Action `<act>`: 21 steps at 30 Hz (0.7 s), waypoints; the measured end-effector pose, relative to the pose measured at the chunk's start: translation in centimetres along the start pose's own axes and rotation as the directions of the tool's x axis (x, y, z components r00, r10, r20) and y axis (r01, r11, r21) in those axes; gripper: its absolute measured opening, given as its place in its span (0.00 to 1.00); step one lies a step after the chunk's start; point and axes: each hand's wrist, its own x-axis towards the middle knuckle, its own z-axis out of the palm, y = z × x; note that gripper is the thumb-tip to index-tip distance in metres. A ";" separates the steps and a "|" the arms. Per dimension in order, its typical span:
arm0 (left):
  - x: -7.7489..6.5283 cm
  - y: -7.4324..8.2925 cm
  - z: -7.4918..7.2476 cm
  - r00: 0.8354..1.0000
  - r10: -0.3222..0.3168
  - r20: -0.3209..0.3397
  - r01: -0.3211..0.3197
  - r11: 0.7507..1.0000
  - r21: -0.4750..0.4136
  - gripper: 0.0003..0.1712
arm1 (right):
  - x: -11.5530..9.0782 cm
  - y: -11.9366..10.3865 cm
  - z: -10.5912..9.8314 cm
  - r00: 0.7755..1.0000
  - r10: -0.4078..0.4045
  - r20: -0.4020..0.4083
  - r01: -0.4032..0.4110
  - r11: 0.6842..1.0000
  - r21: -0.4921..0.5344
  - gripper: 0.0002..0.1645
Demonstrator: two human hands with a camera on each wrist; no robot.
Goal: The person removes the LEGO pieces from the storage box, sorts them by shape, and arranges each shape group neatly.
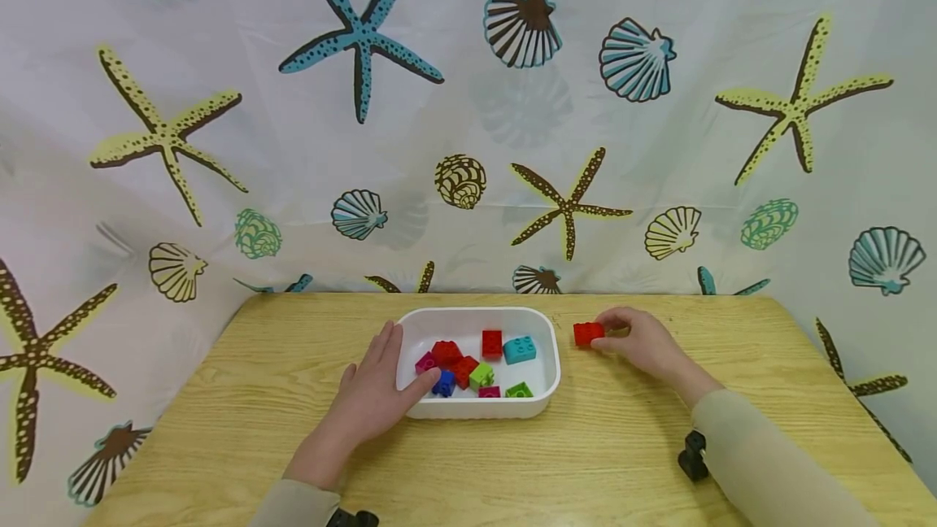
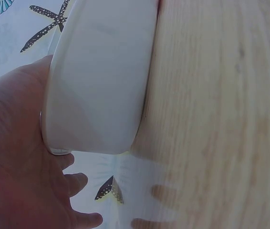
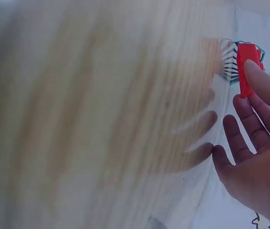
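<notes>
My right hand (image 1: 638, 340) pinches a red toy brick (image 1: 588, 334) between thumb and fingertips, to the right of a white plastic tray (image 1: 551, 385). In the right wrist view the red brick (image 3: 247, 67) has the thumb against its face, and the other fingers spread below. At the tray's left end lies my left hand (image 1: 375, 389), fingers straight along the outside and thumb over the near rim. The left wrist view has the left palm (image 2: 15, 129) against the tray's white wall (image 2: 99, 81). Inside the tray is a blue brick (image 1: 443, 383) just by the left thumb.
Several other bricks lie in the tray, among them a teal brick (image 1: 520, 349), a lime brick (image 1: 481, 376) and a red brick (image 1: 492, 343). The tray stands on a wooden table (image 1: 476, 470). Behind the table's far edge hangs a white curtain (image 1: 439, 120) printed with starfish and shells.
</notes>
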 end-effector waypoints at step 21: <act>-0.1 0.1 -0.1 1.000 -0.003 0.004 0.004 1.000 -0.009 0.66 | 0.7 -0.3 0.5 0.998 0.043 0.049 -0.041 0.998 -0.046 0.23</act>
